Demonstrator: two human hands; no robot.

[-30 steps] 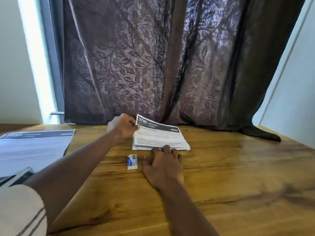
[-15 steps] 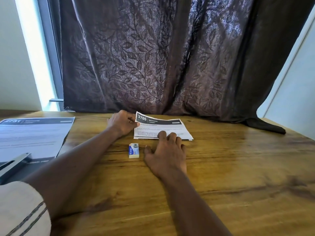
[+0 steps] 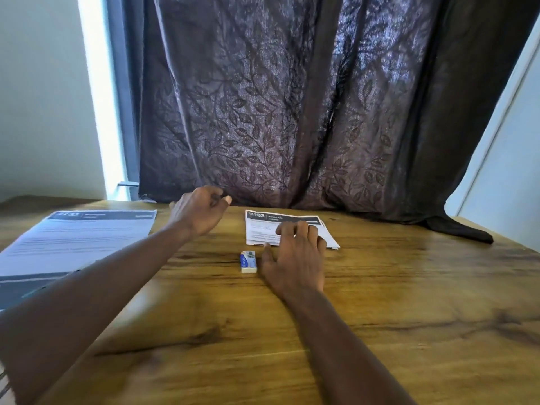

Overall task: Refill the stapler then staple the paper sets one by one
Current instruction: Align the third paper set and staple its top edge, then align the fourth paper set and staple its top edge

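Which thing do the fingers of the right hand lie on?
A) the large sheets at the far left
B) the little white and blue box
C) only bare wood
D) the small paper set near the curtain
D: the right hand has its fingers spread on the small paper set in front of the curtain; the little box lies beside its thumb.
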